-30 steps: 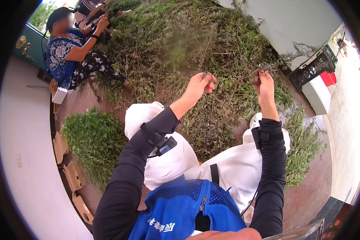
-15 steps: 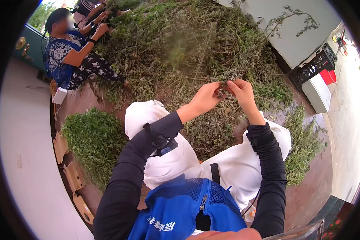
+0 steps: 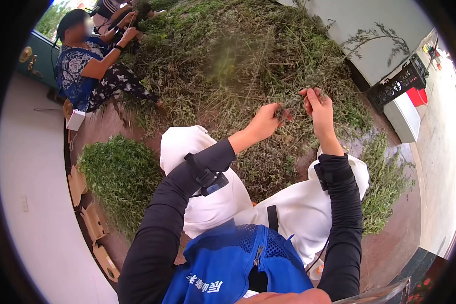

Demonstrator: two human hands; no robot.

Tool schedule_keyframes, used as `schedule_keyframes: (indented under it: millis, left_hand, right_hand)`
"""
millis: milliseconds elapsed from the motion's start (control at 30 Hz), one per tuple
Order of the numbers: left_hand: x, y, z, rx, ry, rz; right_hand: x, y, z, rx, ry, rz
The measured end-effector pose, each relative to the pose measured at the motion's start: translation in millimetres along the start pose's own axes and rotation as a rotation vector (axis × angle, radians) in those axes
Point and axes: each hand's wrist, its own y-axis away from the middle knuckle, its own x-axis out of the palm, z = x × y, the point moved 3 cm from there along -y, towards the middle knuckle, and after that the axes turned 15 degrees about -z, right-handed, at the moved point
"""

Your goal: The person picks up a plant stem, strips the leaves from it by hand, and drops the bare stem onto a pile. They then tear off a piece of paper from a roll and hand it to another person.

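My left hand (image 3: 262, 123) is closed around a small bunch of dried, grey-green leafy sprigs (image 3: 285, 112) above the plant heap. To its right and slightly higher, my right hand (image 3: 321, 112) has thumb and fingers pinched together on a thin plant stem, with bits of leaf around the fingertips. A gap separates the two hands. Below them, between my knees, lies a pile of cut leafy stems (image 3: 268, 175). The exact ends of the stems blend into the heap behind.
A large heap of cut plants (image 3: 202, 66) spreads ahead. Greener bunches (image 3: 119, 177) lie left and right (image 3: 385, 187). A person (image 3: 88, 66) sits at the far left, another person behind. A black crate (image 3: 397, 83), white box (image 3: 403, 119) and red bucket (image 3: 417, 96) stand right; cardboard pieces (image 3: 93, 223) left.
My hands have drawn apart. The right hand has moved up and to the right, away from the left, which has shifted only slightly and keeps its sprigs.
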Motion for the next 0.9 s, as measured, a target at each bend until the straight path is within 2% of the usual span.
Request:
schedule_keyframes:
  millis: [67,133,167,233,267,333,467,533,633,767,900]
  left_hand:
    - [-2,0,-2,0.034,-0.06,0.005]
    - [-6,-8,-7,-0.141,-0.029,0.06]
    - [-6,-10,-7,-0.145,-0.029,0.061]
    - [-6,-10,-4,-0.276,0.365,0.0]
    - [-3,-11,-5,-0.276,0.365,0.001]
    - [-2,-12,-3,-0.464,0.717,-0.318]
    - [-10,-16,4,-0.5,0.746,-0.273]
    - [-8,-15,2,-0.527,0.881,-0.154]
    - [-3,-14,8,-0.538,1.03,-0.121]
    - [1,-5,-7,-0.562,0.926,-0.193]
    - [2,-5,-6,-0.456,0.861,-0.209]
  right_hand:
    - [4,4,0,0.014,0.028,0.048]
    - [12,1,6,0.021,0.046,0.093]
    - [12,-1,6,0.024,0.047,0.092]
    - [11,-3,3,0.042,0.047,0.095]
    - [11,-4,3,0.042,0.047,0.094]
    - [11,-5,1,0.067,0.012,0.086]
    - [6,-7,-3,0.107,0.046,0.017]
    - [2,-10,-10,0.165,-0.009,-0.048]
    - [-1,-13,-16,0.2,-0.042,-0.083]
    - [-1,-13,-23,0.211,-0.01,-0.129]
    - [0,-13,-25,0.192,-0.018,-0.151]
